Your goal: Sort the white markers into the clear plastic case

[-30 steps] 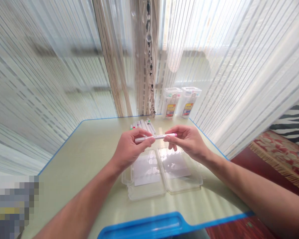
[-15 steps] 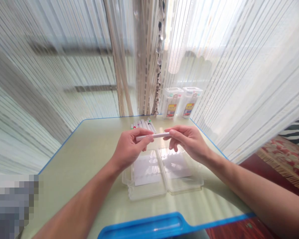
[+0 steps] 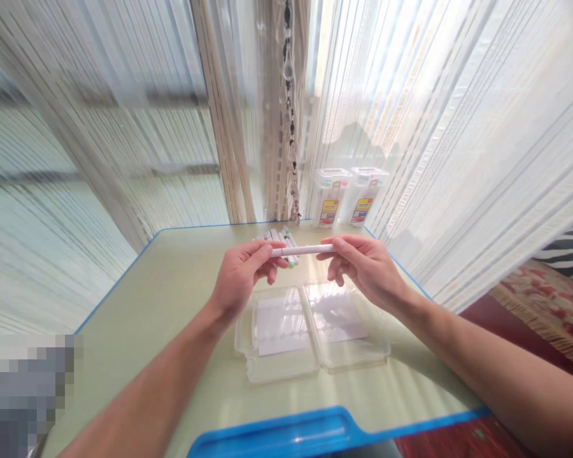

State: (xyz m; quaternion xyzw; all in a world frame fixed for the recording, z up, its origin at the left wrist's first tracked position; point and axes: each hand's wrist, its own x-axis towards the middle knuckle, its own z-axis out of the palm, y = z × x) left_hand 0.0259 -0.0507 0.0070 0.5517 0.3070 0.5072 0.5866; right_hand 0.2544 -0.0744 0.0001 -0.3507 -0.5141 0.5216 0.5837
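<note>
A slim white marker point(image 3: 305, 250) is held level between my two hands, above the table. My left hand point(image 3: 243, 270) pinches its left end with thumb and fingers, and my right hand point(image 3: 360, 264) grips the right end. Behind the marker several white markers point(image 3: 289, 236) with coloured ends lie in a group, partly hidden by my left hand. Below my hands an open clear plastic case point(image 3: 286, 367) lies flat, its two halves side by side. White paper point(image 3: 279, 334) shows in both halves.
Two clear plastic boxes point(image 3: 329, 197) with yellow labels stand at the table's back right. The green table point(image 3: 138, 305) has a blue rim and a blue tray point(image 3: 277, 436) along its front edge. String curtains point(image 3: 124, 127) hang behind and beside it.
My left hand has slid left to the marker's end, so more of its length shows between my hands. The right hand has shifted slightly. More green-ended markers behind are visible.
</note>
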